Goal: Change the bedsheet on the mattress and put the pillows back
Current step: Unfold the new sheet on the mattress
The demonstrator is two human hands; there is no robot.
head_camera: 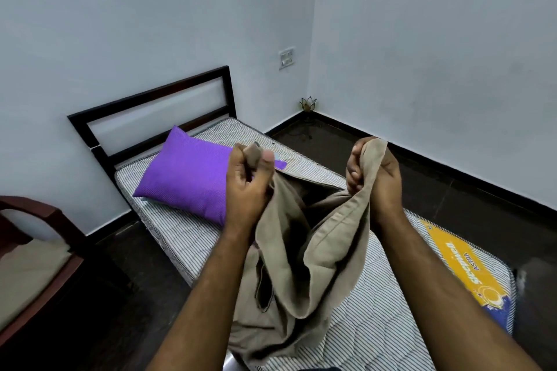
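Fingers of both hands curled tight on the sheet [301, 250]: left hand [247, 187] pinches a corner between thumb and fingers, right hand [373, 178] has a bunched edge in its fist. Sheet hangs between them and below, still folded and crumpled, lower part resting on the mattress [187, 238]. Mattress is bare, striped, long axis running from the headboard [150, 105] at far left toward near right. Hands sit over its middle, so the sheet needs spreading along that axis; left hand is nearer the head end. Pillow [187, 178] lies on the mattress at the head end, right where the sheet must go, so I'd clear it first.

Count: one sheet, one pillow visible, one mattress, two hands. One chair [33, 253] at left.
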